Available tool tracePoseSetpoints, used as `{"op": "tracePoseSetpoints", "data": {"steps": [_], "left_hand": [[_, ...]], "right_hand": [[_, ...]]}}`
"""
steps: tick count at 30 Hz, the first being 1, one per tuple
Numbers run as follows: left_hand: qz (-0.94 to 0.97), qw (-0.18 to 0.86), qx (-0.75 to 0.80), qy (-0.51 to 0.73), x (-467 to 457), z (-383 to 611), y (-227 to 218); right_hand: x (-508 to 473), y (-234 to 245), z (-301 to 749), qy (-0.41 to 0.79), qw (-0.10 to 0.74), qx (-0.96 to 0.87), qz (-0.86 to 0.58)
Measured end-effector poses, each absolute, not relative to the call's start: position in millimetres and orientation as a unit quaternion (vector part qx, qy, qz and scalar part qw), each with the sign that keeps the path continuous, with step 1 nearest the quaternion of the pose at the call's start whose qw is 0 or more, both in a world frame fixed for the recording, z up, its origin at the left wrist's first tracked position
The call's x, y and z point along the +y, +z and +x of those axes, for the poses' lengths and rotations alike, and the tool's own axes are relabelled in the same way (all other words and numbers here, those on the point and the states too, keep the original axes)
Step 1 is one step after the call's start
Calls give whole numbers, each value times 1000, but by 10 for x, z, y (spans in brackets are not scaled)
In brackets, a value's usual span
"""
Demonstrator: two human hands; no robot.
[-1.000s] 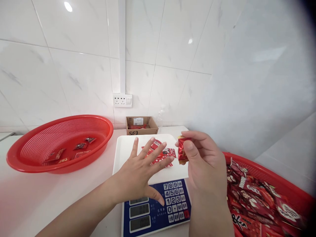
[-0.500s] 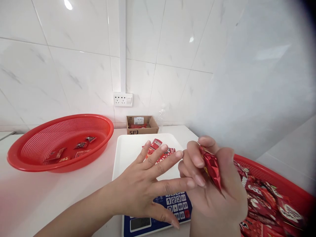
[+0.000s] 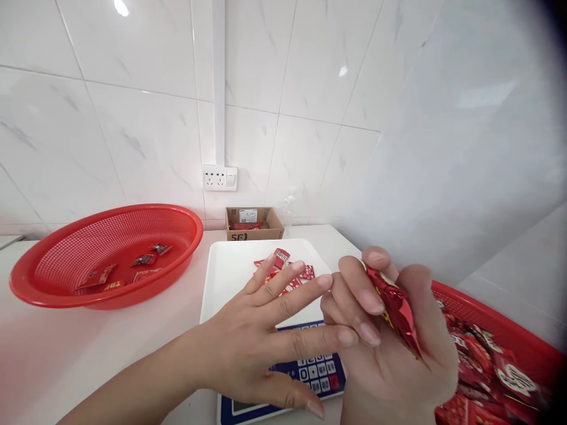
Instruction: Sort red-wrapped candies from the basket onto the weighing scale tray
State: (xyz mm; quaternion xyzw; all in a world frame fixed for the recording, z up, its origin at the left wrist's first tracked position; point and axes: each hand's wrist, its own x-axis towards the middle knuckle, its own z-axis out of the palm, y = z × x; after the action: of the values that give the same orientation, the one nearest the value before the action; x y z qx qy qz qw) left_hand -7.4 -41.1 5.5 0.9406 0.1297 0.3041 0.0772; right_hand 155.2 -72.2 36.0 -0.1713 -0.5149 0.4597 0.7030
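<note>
1. Pinch the red foil packet [image 3: 394, 310] firmly in your curled right hand [image 3: 398, 366], just right of the digital scale [image 3: 316, 375].
2. Hold your left hand [image 3: 248, 348] wide and empty above the scale, avoiding the red packets [image 3: 283, 271] on its white tray [image 3: 230, 283].

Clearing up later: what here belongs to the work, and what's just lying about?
Work: red foil packet in right hand; left hand; red packets on white tray; blue digital scale; round red mesh basket; red mesh crate.
Idle: brown cardboard box; clear plastic bottle; white wall socket.
</note>
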Motion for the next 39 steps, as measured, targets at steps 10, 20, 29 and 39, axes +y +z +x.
{"op": "tracePoseSetpoints", "data": {"steps": [10,20,29,39], "left_hand": [[513,682,18,521,-414,-257,286],[430,766,-47,476,-385,-239,303],[396,800,-83,442,-362,-228,254],[417,796,-85,431,-343,-227,218]], "right_hand": [[-375,252,1776,305,673,-538,-405],[-234,146,1664,199,490,-661,-532],[-329,202,1627,257,505,-621,-542],[-241,157,1689,255,493,-654,-514]]}}
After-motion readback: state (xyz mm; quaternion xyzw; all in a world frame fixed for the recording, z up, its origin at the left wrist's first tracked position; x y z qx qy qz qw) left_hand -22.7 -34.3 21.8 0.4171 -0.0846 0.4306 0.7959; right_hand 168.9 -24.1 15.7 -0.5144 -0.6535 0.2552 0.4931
